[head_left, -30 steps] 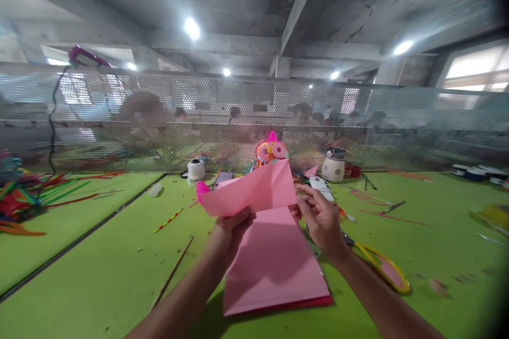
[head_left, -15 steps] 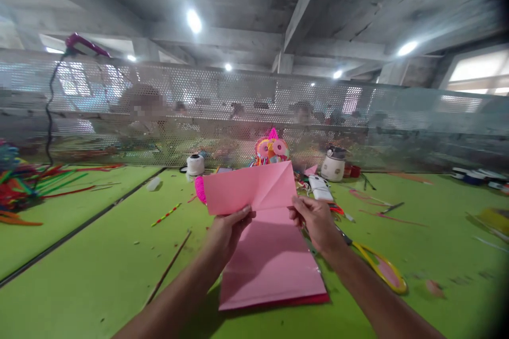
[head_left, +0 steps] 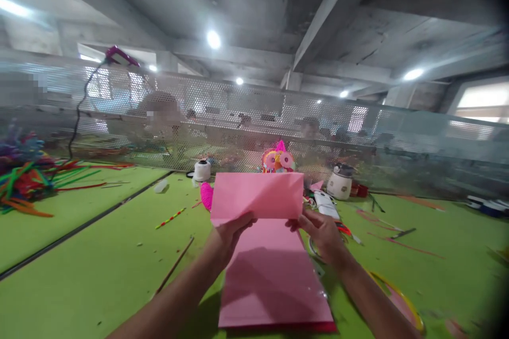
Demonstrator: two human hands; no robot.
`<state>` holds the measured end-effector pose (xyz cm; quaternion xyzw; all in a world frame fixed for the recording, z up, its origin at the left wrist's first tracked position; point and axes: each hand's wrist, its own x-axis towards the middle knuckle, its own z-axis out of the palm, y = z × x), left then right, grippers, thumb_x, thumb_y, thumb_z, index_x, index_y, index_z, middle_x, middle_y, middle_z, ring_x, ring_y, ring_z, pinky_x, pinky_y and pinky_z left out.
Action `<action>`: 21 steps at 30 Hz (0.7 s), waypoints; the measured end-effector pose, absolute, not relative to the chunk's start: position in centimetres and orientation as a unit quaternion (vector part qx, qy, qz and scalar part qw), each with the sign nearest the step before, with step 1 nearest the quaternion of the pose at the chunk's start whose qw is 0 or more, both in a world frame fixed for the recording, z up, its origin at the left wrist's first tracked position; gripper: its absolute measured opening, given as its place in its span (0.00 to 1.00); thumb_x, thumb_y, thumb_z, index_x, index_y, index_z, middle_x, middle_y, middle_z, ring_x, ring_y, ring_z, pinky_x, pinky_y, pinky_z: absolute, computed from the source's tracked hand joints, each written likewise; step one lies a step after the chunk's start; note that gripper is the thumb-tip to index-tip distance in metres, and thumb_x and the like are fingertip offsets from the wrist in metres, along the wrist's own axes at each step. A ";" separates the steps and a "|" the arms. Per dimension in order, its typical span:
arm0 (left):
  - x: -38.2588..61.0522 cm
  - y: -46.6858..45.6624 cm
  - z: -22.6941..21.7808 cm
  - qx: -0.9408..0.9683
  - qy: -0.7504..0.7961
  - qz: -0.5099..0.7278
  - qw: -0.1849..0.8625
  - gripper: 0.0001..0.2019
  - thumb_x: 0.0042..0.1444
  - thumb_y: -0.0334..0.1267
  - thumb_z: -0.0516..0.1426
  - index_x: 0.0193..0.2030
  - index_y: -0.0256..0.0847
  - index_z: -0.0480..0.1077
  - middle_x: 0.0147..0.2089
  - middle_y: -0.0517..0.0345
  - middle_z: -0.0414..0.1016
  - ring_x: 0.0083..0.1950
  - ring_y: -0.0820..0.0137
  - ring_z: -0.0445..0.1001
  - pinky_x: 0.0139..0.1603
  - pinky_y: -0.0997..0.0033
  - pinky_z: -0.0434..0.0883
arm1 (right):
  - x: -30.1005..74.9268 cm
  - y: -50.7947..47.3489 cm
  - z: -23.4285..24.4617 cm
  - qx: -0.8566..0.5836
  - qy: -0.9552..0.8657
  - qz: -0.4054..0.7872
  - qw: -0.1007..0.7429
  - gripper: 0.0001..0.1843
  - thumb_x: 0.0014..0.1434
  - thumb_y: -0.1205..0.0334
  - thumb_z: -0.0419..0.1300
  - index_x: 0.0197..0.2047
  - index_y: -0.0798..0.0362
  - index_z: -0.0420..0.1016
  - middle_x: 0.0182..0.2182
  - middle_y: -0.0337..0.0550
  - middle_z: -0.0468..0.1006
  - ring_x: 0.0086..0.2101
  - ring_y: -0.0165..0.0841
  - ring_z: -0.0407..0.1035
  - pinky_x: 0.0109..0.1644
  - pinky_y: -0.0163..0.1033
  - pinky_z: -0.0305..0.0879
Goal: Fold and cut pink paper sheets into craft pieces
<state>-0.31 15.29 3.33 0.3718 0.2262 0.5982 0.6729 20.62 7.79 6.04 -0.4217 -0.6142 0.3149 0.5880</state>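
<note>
I hold a folded pink sheet of paper (head_left: 258, 194) up in front of me, its folded top edge level. My left hand (head_left: 229, 234) pinches its lower left corner, thumb on the front. At the lower right corner my right hand (head_left: 323, 232) pinches it too. Below them a stack of pink paper sheets (head_left: 272, 275) lies flat on the green table (head_left: 99, 265), with a red sheet showing at its bottom edge.
Behind the sheet stand a pink paper owl figure (head_left: 277, 159), two white pots (head_left: 202, 170) (head_left: 339, 184) and a white device (head_left: 326, 205). Yellow-handled scissors (head_left: 400, 302) lie right of my arm. Coloured pipe cleaners (head_left: 27, 185) pile at far left. A perforated metal screen (head_left: 397, 137) divides off people beyond.
The sheet was tilted with only my left hand gripping it; now both hands hold it level. The camera has tipped up and shifted slightly.
</note>
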 end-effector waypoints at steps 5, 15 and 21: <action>0.1 14.8 3.4 0.421 0.234 0.586 0.652 0.11 0.35 0.29 0.70 0.27 0.33 0.76 0.27 0.53 0.77 0.30 0.69 0.73 0.32 0.72 0.73 | 20.6 7.6 7.0 -0.354 -0.564 0.408 0.625 0.25 0.50 0.47 0.68 0.48 0.52 0.76 0.42 0.49 0.80 0.40 0.39 0.74 0.41 0.42 0.72; 0.3 14.4 3.2 0.417 0.177 0.534 0.714 0.10 0.42 0.32 0.68 0.33 0.35 0.76 0.36 0.53 0.78 0.36 0.67 0.75 0.38 0.68 0.74 | 21.2 9.4 4.6 -0.401 -0.455 0.386 0.695 0.18 0.45 0.48 0.71 0.27 0.54 0.76 0.20 0.39 0.76 0.25 0.35 0.71 0.29 0.39 0.69; -1.3 17.1 4.0 0.399 0.208 0.592 0.669 0.12 0.38 0.34 0.69 0.31 0.34 0.76 0.31 0.55 0.78 0.30 0.74 0.73 0.32 0.77 0.70 | 21.0 9.7 4.4 -0.383 -0.442 0.437 0.683 0.17 0.39 0.53 0.74 0.26 0.54 0.75 0.22 0.39 0.77 0.25 0.35 0.72 0.29 0.39 0.68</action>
